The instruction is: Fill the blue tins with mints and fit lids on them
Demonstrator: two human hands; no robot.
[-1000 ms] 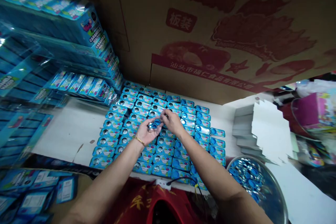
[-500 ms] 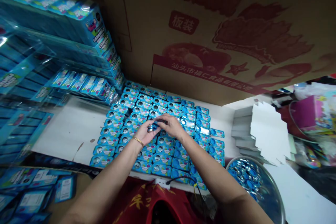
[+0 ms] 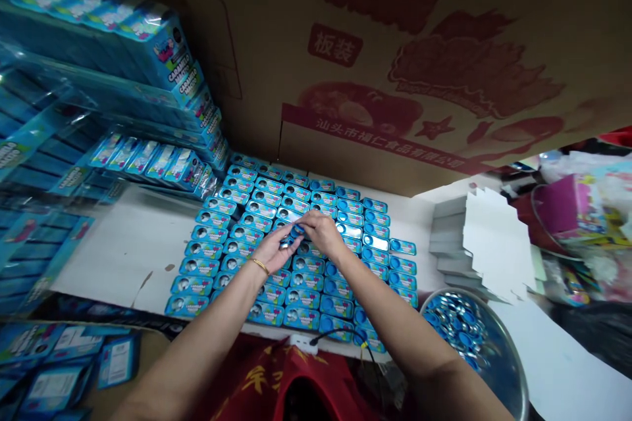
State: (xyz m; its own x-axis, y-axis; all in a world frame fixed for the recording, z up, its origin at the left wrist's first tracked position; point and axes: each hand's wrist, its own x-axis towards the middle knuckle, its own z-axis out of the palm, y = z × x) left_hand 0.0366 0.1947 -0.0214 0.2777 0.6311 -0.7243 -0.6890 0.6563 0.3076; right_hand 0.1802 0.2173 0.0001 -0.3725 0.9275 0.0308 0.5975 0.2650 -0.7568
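My left hand [image 3: 270,252], with a gold bracelet at the wrist, is closed around a few small shiny round pieces [image 3: 285,243]. My right hand [image 3: 324,237] meets it at the fingertips, pinching a small round blue piece [image 3: 297,231]. Both hands are above rows of blue oblong packs [image 3: 304,318] printed "Caramelo Macizo" or similar. Many packs on the left and in the middle show a silvery round spot at one end; those on the right show a blue round one. Packs directly beneath my hands are partly hidden.
A metal bowl [image 3: 516,358] at the lower right holds many blue and silver round pieces [image 3: 457,325]. White card sheets [image 3: 496,243] are stacked behind it. A large cardboard carton [image 3: 257,79] stands at the back. Wrapped blue boxes [image 3: 170,56] pile up left. A black cable [image 3: 336,334] crosses the front edge.
The blue round piece now shows between my fingertips, where silvery pieces showed before. My right fingers have shifted slightly. The whole view has moved a little.
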